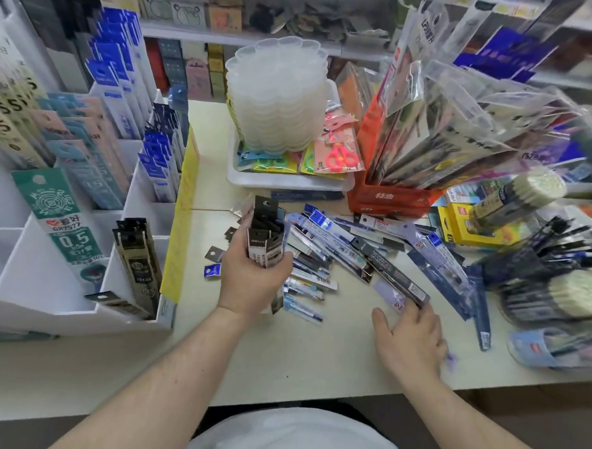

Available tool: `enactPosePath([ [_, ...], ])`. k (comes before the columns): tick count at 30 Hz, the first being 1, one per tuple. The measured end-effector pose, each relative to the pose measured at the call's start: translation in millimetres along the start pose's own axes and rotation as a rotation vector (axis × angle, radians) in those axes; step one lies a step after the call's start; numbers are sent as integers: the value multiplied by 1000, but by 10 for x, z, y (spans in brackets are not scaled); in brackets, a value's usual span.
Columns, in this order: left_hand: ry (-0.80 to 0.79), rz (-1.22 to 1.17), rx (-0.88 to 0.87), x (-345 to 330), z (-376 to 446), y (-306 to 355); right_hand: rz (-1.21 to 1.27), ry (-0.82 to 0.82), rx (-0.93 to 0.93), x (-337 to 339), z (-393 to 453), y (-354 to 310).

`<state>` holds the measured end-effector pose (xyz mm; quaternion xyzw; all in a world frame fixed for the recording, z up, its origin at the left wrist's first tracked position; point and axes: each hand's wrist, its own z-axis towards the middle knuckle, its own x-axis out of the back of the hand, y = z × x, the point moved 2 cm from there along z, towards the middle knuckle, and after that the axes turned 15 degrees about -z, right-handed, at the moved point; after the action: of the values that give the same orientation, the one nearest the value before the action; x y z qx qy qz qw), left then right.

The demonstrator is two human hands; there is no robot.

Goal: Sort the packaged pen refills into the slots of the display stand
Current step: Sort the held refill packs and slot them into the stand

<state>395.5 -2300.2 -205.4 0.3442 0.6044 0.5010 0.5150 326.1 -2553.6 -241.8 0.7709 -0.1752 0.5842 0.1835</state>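
Several refill packs gripped in left hand

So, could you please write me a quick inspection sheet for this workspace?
Surface: cream table, bare at the near edge.
Job's things: loose refill packs heaped mid-table; white display stand at left, partly filled.
Clutter: stacked clear trays, pink scissors, orange box.
Hands: left hand grips a bundle of black packs; right hand touches a pack on the table.
Cables: nothing seen.
Surroundings: shop shelves behind.

"GR7577" and "0.5" on green refill pack
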Motion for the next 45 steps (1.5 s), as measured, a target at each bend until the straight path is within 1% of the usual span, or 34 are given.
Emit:
enactPosePath([
  [1,-10,-10,4,-77,4,0,-27,-79,-9,-41,-11,57],
  [3,-22,-31,0,-217,1,12,-8,-123,95,-57,12,13],
  [6,-78,-37,9,-419,5,8,200,-158,280,47,112,-243],
  [7,-106,-36,6,-478,4,2,301,-162,313,97,142,-295],
  [8,-130,-31,3,-530,2,-7,406,-127,330,155,176,-298],
  [9,-148,-28,0,-577,2,-9,498,-50,323,224,223,-246],
  [10,-160,-27,-1,-616,1,-13,544,54,276,287,289,-133],
  [11,-167,-25,-1,-643,-1,-19,524,156,188,329,378,28],
  [12,-171,-23,-1,-667,-5,-32,449,224,65,353,490,216],
  [13,-173,-19,-2,-683,-13,-45,363,238,-76,361,598,415],
  [14,-174,-13,-4,-696,-20,-51,299,189,-211,347,698,596],
  [15,-176,-14,-5,-704,-29,-55,272,106,-311,317,778,736],
  [16,-179,-16,-4,-708,-33,-60,273,26,-360,278,848,826],
  [17,-182,-12,-3,-705,-37,-56,288,-33,-367,236,913,871],
  [19,-189,17,-22,-675,-39,-32,283,-98,-323,159,1002,855],
  [21,-185,23,-29,-629,-29,3,227,-128,-251,116,1035,733],
  [27,-107,26,-2,-499,-30,27,187,-183,62,110,968,127],
  [29,-86,49,-13,-441,-40,41,145,-198,137,108,958,-2],
  [30,-74,55,-18,-401,-41,50,117,-166,145,121,957,-38],
  [31,-60,53,-12,-352,-34,55,101,-91,136,152,961,-55],
  [33,-29,51,3,-255,-20,70,118,133,145,257,978,-75],
  [34,-13,56,3,-213,-23,82,124,215,187,312,985,-99],
  [36,21,59,-3,-140,-42,112,99,252,292,391,1028,-175],
  [38,39,44,2,-76,-62,138,91,226,359,488,1054,-279],
  [39,40,37,2,-52,-72,158,131,215,371,552,1046,-346],
  [41,52,14,2,-7,-81,211,326,185,375,710,923,-542],
  [43,79,-6,-2,26,-75,271,549,59,466,840,643,-844],
  [44,91,-17,-11,37,-69,301,603,-31,553,871,459,-996],
  [45,100,-36,-23,53,-64,324,605,-107,641,868,270,-1121],
])
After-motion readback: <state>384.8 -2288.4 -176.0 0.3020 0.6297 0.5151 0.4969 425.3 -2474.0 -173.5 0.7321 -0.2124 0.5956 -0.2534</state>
